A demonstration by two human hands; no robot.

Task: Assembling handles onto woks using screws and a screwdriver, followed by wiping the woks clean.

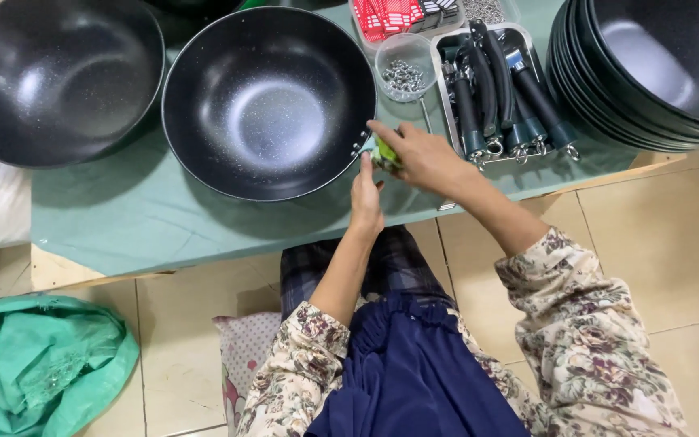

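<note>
A black speckled wok (269, 101) lies on the green-covered table (147, 218) in front of me. My right hand (422, 158) grips a small green tool (383, 154) pressed against the wok's right rim, where small metal studs stick out. My left hand (366, 198) reaches up from below and steadies the same spot, its fingers touching the tool and the rim.
A second wok (54, 77) lies at the far left, and a stack of woks (649, 69) at the far right. A metal tray of black handles (499, 85), a clear cup of small metal parts (404, 69) and a red-and-white packet tray (402, 16) stand behind. Green cloth (42, 364) lies on the tiled floor.
</note>
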